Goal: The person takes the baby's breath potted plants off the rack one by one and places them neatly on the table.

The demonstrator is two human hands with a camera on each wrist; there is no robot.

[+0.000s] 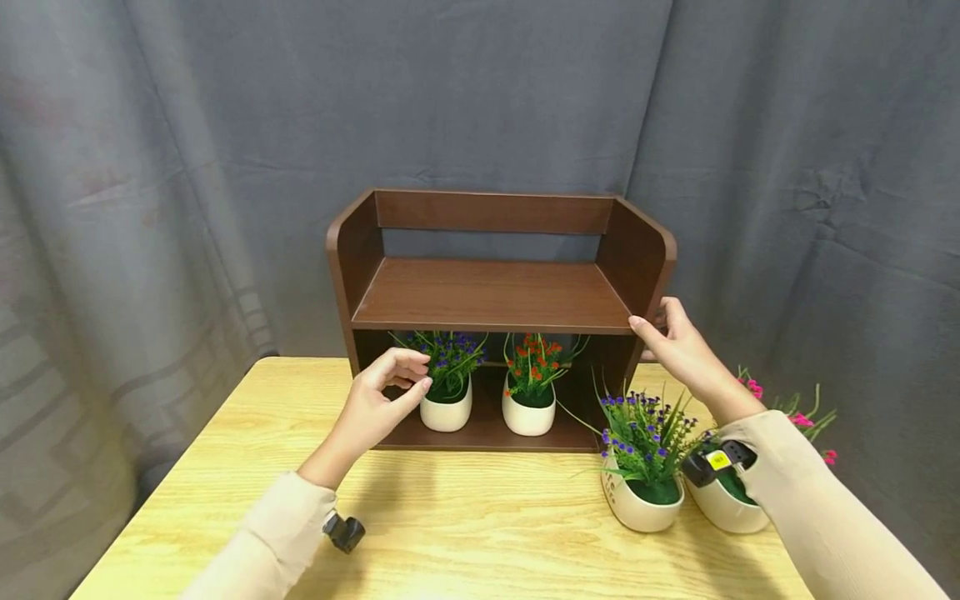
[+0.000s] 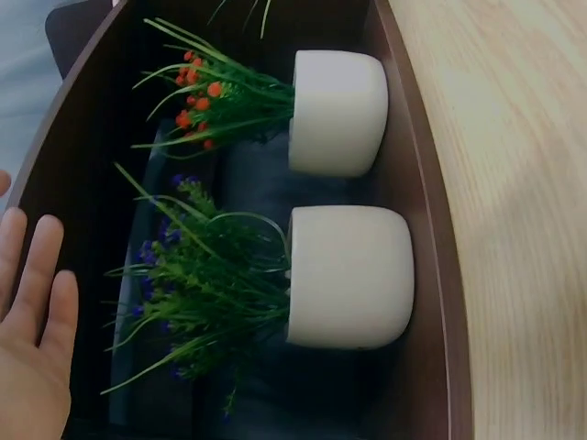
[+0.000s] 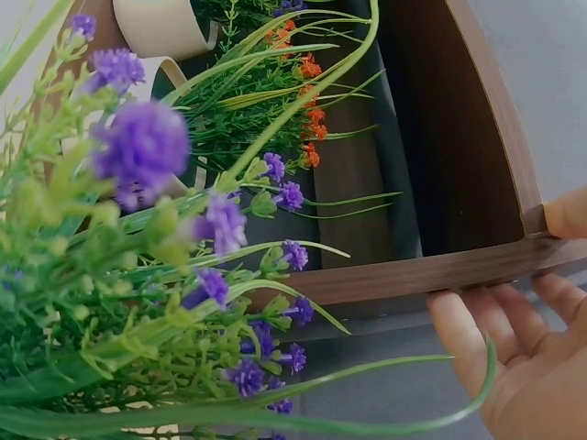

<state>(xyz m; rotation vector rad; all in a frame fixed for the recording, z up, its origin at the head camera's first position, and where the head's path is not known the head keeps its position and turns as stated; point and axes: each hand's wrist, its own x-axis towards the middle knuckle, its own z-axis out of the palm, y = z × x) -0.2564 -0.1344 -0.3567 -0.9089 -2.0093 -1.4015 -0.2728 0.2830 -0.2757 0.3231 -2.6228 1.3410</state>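
Note:
A dark brown two-tier wooden shelf stands on the table. Its lower tier holds a white pot with purple flowers and, to the right, one with orange-red flowers. In front of the purple plant is my left hand, its fingers loosely bent and nothing in them; the left wrist view shows the fingers apart from both pots. My right hand grips the shelf's right side panel, thumb at the front edge and fingers against the outer face.
Two more white pots stand on the wooden table right of the shelf: one with purple flowers, the other with pink flowers, partly hidden by my right forearm. Grey curtains hang behind and at both sides.

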